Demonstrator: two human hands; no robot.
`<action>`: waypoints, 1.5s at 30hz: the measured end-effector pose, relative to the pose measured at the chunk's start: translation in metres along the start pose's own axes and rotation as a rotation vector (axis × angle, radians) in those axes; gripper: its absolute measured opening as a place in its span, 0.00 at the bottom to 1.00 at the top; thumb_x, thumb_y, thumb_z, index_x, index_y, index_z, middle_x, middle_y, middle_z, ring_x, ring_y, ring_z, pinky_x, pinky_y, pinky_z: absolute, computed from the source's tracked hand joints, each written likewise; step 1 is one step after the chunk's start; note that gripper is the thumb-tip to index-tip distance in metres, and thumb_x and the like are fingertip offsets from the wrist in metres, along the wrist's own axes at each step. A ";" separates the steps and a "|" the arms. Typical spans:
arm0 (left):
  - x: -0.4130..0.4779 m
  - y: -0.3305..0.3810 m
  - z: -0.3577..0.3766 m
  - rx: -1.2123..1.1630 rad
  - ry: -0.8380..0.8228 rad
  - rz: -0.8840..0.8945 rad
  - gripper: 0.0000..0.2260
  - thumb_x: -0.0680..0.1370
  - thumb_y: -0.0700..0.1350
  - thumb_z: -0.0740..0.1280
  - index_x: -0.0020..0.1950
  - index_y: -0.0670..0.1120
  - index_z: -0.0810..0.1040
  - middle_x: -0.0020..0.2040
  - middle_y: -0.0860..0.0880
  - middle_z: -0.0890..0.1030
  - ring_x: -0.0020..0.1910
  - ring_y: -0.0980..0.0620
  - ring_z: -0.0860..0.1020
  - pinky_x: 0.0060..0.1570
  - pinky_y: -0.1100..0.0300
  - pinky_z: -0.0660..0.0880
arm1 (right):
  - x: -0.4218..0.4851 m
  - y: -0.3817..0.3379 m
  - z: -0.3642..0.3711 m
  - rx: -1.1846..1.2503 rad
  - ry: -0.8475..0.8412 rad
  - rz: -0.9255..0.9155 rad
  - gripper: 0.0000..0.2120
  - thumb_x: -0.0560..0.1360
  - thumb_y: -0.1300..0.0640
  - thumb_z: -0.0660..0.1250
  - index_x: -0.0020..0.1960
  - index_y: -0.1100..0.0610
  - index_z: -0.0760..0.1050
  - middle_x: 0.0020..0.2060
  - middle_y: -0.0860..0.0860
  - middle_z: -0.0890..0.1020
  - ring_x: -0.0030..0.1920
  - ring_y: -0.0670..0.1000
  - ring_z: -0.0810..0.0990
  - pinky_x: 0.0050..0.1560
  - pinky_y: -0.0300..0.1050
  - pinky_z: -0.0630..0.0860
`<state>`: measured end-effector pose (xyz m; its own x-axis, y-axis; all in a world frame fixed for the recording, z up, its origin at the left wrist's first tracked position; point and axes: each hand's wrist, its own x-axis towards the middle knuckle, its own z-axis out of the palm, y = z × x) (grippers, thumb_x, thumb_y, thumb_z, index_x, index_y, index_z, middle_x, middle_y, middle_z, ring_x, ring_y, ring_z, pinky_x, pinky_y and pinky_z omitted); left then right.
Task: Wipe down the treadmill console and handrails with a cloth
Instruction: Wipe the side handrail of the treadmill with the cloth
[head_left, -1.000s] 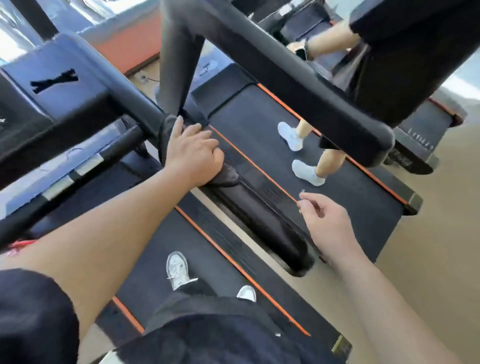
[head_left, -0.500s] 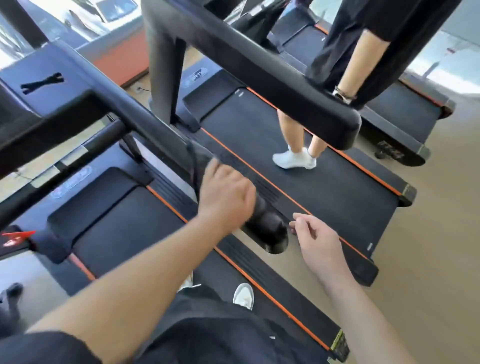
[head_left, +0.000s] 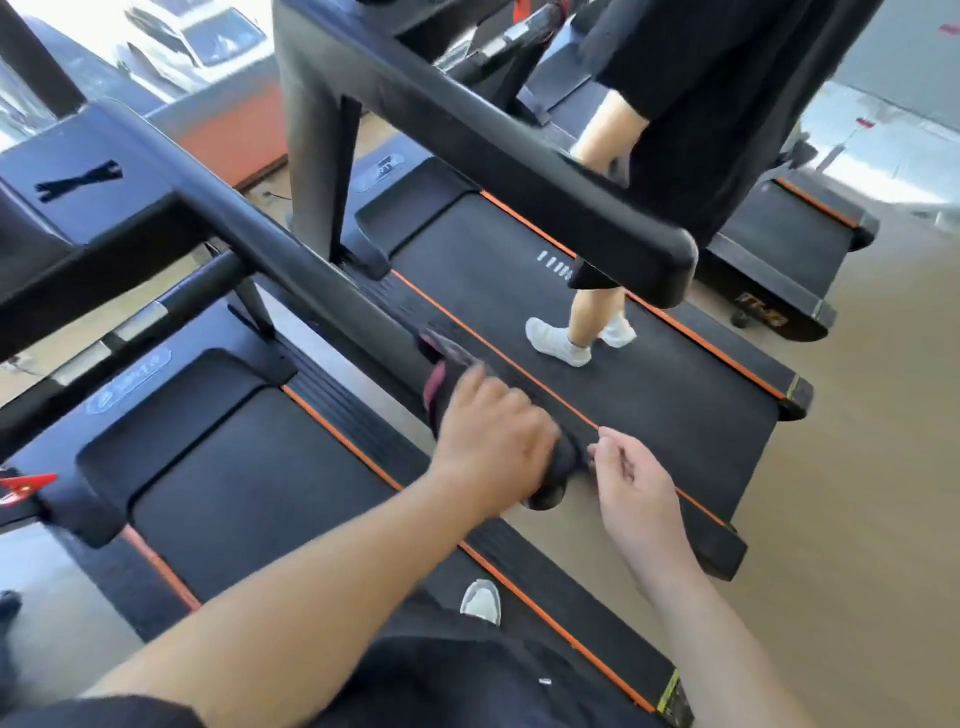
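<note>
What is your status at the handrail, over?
Left hand grips cloth on handrail end. Right hand loose, beside it. Nothing blocking; person on next treadmill.

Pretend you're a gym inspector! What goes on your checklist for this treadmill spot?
Surface: black treadmill belt with orange side stripes; the wearer's white shoe stands on it.
Job's things: dark cloth with a pink edge wrapped round the black padded handrail, near its end.
Clutter: nothing seen.
Hands: left hand grips the cloth on the rail; right hand is loosely curled beside the rail's end, holding nothing visible.
Cables: thin dark cord on the floor by the far upright.
Surroundings: person in black clothes on the neighbouring treadmill; tan floor; white car outside.
</note>
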<state>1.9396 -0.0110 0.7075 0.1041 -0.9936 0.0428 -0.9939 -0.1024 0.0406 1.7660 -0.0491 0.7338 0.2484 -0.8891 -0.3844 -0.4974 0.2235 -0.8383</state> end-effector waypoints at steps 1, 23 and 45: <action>-0.012 0.012 0.004 -0.062 0.006 0.132 0.14 0.79 0.55 0.59 0.50 0.51 0.83 0.48 0.49 0.82 0.53 0.41 0.76 0.69 0.41 0.62 | 0.002 -0.003 0.003 0.011 0.009 -0.011 0.17 0.83 0.47 0.59 0.69 0.49 0.75 0.59 0.42 0.81 0.62 0.42 0.78 0.66 0.43 0.73; -0.043 -0.150 -0.023 -0.554 0.527 -0.307 0.06 0.79 0.38 0.68 0.52 0.44 0.84 0.48 0.51 0.83 0.48 0.48 0.79 0.49 0.53 0.78 | 0.037 -0.043 0.126 -1.012 -0.068 -0.501 0.31 0.82 0.40 0.47 0.72 0.59 0.70 0.55 0.56 0.81 0.48 0.61 0.82 0.43 0.56 0.79; -0.061 -0.308 -0.038 -1.049 0.076 -0.770 0.13 0.81 0.45 0.66 0.65 0.53 0.80 0.54 0.61 0.82 0.52 0.67 0.78 0.56 0.66 0.76 | 0.089 -0.153 0.289 -1.150 0.024 -0.696 0.32 0.83 0.39 0.49 0.77 0.60 0.64 0.58 0.57 0.78 0.45 0.59 0.80 0.37 0.53 0.77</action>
<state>2.2403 0.0832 0.7303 0.6674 -0.6878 -0.2856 -0.1807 -0.5216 0.8339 2.1045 -0.0470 0.7163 0.7245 -0.6892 0.0018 -0.6882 -0.7236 -0.0525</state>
